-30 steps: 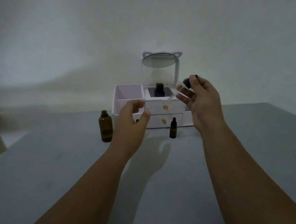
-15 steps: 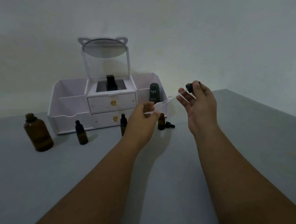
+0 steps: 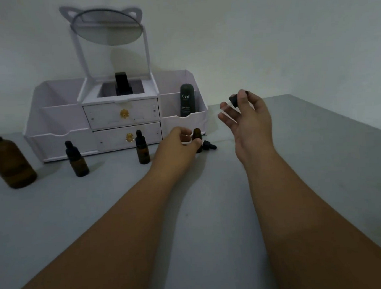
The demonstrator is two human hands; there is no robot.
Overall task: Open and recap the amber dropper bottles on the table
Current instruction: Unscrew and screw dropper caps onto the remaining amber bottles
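The dropper cap (image 3: pixel 235 99) is pinched by the right hand (image 3: pixel 249 122) between thumb and fingers (image 3: pixel 226 119), the rest loosely spread, evidently ready for recapping. The open bottle (image 3: pixel 197 134) is steadied upright on the bench (image 3: pixel 212 210) by the left hand (image 3: pixel 177 145), whose curled fingers seem to grip it, though blur obscures contact. A loose cap (image 3: pixel 208 145) lies just right of them.

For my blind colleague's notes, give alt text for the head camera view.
The right hand holds a black dropper cap raised while the left hand grips an uncapped amber bottle on a grey table; another cap lies beside it, before a white mirrored organizer.
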